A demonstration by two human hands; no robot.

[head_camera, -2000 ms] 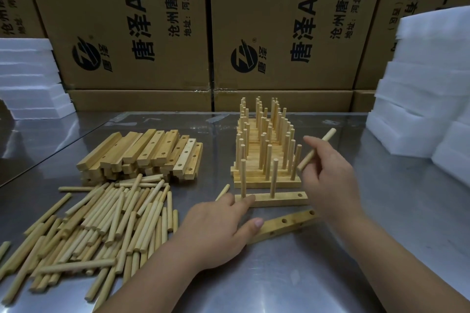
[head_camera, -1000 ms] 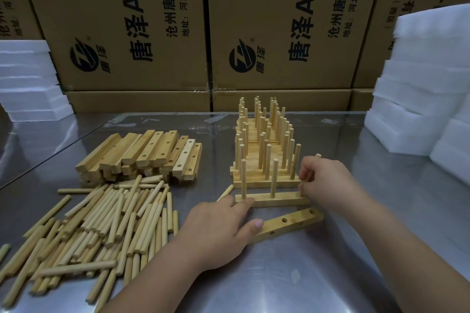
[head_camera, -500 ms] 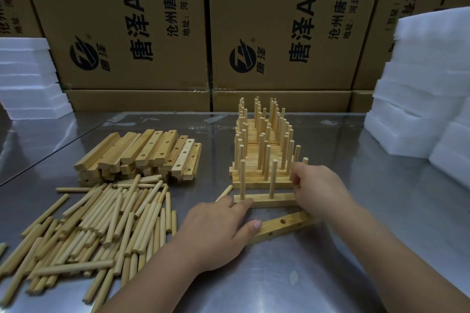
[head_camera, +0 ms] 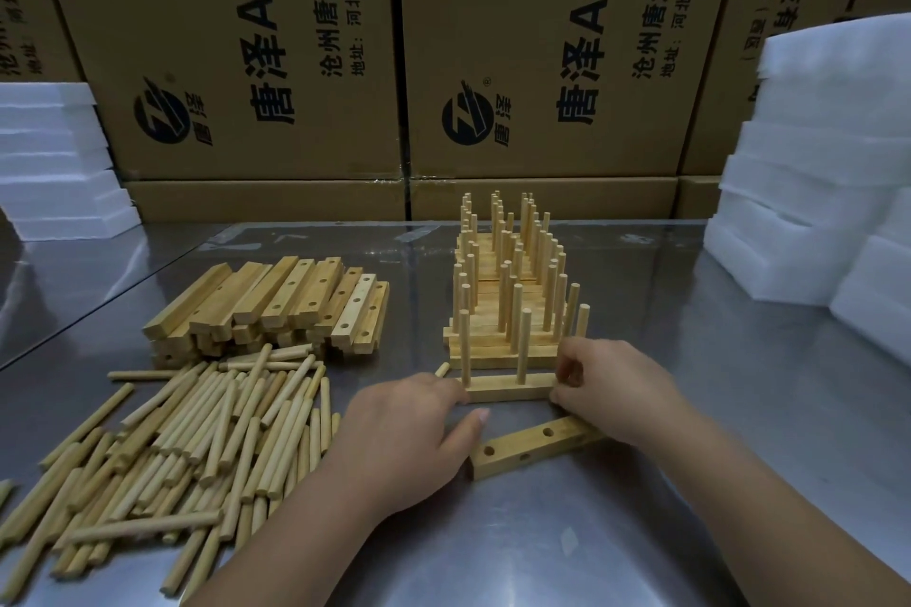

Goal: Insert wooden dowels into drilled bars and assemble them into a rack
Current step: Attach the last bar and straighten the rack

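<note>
A drilled bar [head_camera: 508, 392] lies on the metal table in front of the finished racks. Two dowels [head_camera: 525, 352] stand upright in it. A third dowel [head_camera: 583, 318] stands at its right end, and my right hand [head_camera: 613, 392] pinches the lower part of that dowel. My left hand [head_camera: 409, 439] lies over the bar's left end, with its fingers pressed on the bar. The tip of another dowel [head_camera: 442, 369] pokes out behind this hand. An empty bar with three holes [head_camera: 530, 452] lies slanted just in front, partly under my right hand.
Finished racks [head_camera: 508, 296] stand in a row behind the bar. A pile of drilled bars [head_camera: 276, 306] and a heap of loose dowels [head_camera: 197, 439] lie to the left. White foam blocks [head_camera: 808, 222] sit on the right and cardboard boxes [head_camera: 537, 64] at the back.
My right hand brought the dowel down from the air and stood it in the right end of the bar. My left hand stayed on the bar's left end.
</note>
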